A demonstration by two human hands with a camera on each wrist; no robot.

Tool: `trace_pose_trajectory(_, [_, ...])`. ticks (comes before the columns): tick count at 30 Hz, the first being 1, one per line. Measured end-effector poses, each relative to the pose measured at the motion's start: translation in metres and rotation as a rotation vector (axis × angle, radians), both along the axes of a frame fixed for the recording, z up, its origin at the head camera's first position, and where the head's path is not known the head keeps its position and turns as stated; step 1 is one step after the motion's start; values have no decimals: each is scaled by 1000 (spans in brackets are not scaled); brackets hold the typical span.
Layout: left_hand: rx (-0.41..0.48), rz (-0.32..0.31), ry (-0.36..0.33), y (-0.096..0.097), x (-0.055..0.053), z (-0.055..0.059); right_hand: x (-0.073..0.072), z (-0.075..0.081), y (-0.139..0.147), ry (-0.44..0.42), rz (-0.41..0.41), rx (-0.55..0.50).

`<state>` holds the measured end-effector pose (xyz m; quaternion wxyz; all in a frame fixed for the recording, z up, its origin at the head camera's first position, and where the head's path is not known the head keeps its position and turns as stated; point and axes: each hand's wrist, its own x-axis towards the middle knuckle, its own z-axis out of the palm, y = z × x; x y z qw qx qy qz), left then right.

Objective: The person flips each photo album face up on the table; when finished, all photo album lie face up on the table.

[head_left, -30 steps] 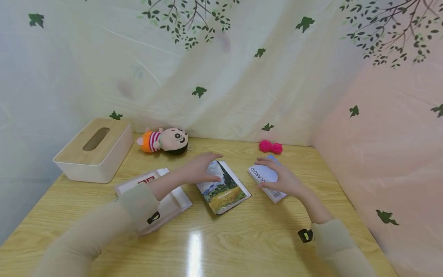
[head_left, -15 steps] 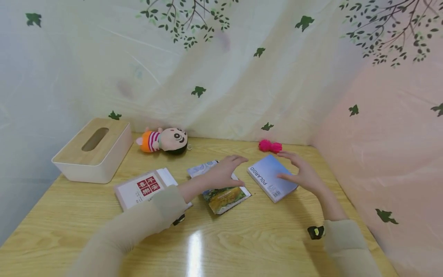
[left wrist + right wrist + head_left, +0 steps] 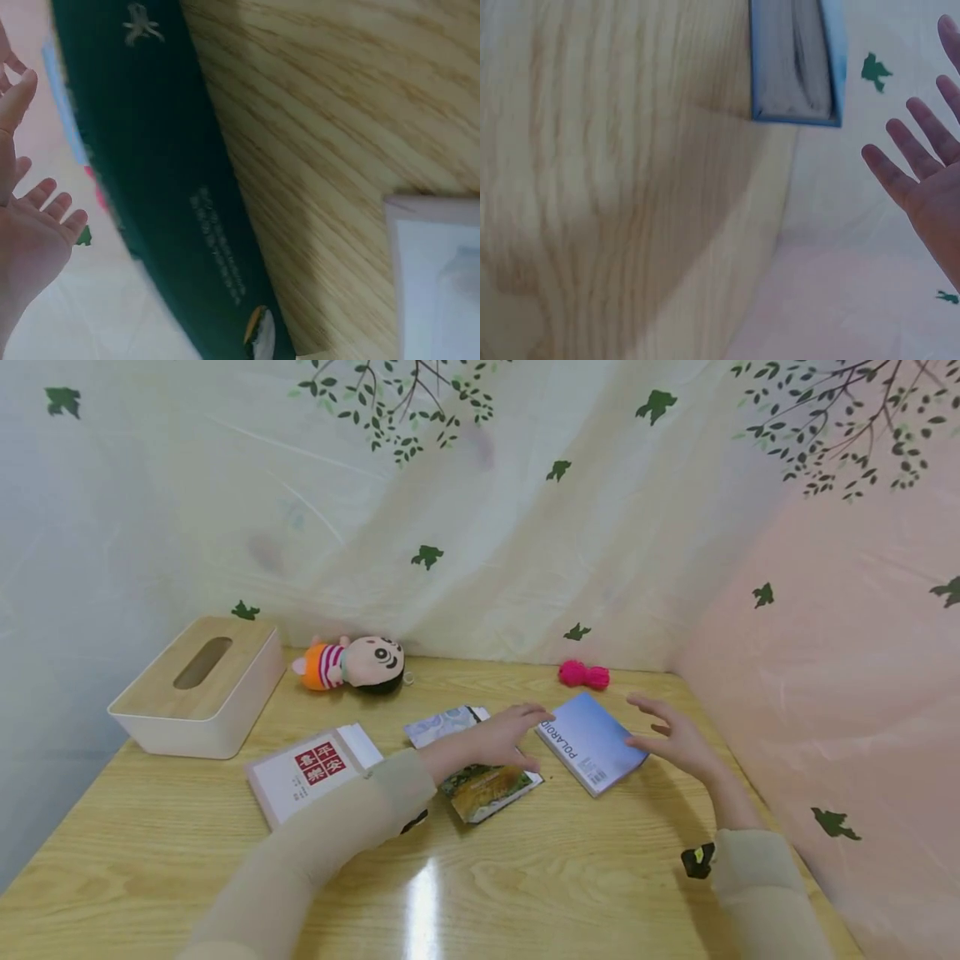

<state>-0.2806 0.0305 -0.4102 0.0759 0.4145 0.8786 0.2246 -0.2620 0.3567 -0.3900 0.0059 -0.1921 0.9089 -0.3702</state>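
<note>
A blue book [image 3: 588, 735] marked POLAROID lies on the wooden table, between my two hands. My left hand [image 3: 497, 739] reaches over a book with a landscape painting on its cover [image 3: 483, 793]. Its fingertips come right to the left edge of the blue book, fingers extended and thumb apart. At the other side, my right hand [image 3: 681, 743] is spread, thumb close to the right edge of the blue book. The left wrist view shows the painting book's dark green spine [image 3: 157, 150]; the right wrist view shows the blue book's end [image 3: 795, 67]. Neither hand holds anything.
A white book with red characters [image 3: 322, 762] lies at left, partly under my left sleeve. Behind are a tissue box [image 3: 217, 727] with a wooden lid, a plush doll [image 3: 360, 665] and a pink knotted object [image 3: 583, 675]. A printed curtain [image 3: 480, 527] backs the table.
My left hand has moved right, across the painting book to the blue book's edge. The right hand has drawn off to the right, uncovering the blue cover. The books stay in place.
</note>
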Motion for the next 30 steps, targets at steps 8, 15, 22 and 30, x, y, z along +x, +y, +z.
trace_pose_trajectory(8, [-89, -54, -43, 6, -6, -8, 0, -14, 25, -93, 64, -5])
trace_pose_trajectory(15, [-136, -81, -46, 7, -11, -16, 2, -23, 33, -206, 112, -13])
trace_pose_trajectory(22, [-135, -86, -78, 5, -13, -19, 0, -36, 37, -197, 138, -7])
trace_pose_trajectory(30, [-133, -88, -107, 6, -19, -23, -4, -40, 38, -201, 96, 33])
